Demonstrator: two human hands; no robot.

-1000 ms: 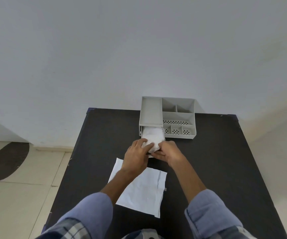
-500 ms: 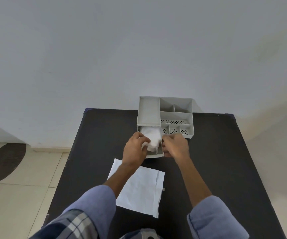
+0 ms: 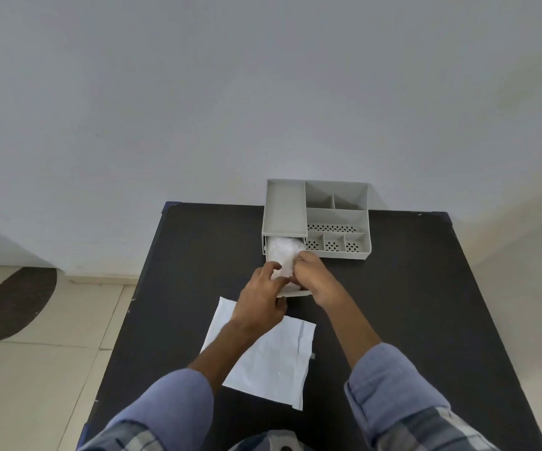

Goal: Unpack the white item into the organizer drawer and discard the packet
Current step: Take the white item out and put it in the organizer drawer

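White item (image 3: 283, 258) sits in the pulled-out drawer (image 3: 290, 291) of the grey organizer (image 3: 316, 219), which stands at the far edge of the dark surface (image 3: 426, 320), just right of the middle. The soft white stuff fills the drawer from under the organizer's lid out toward the person, so its long way runs from far to near.

Going left to right: first comes the flat white packet (image 3: 272, 359), lying on the surface near the front edge, partly under the left arm. It looks empty. Next is the left hand (image 3: 261, 299). Its fingers are loosely curled and its fingertips (image 3: 274, 266) touch the near left side of the white item. Then comes the right hand (image 3: 312, 275), which rests on the right side of the white item with its fingers bent, pressing it down. I cannot tell if either hand is really pinching it or only pushing.

Both hands are just in front of the drawer, on the near side. The white item lies straight ahead of them, a bit farther away. The left hand is nearer to the packet. I think the stuffing is almost done. Next the drawer would need a push straight away from the person, and then the packet can be picked up.
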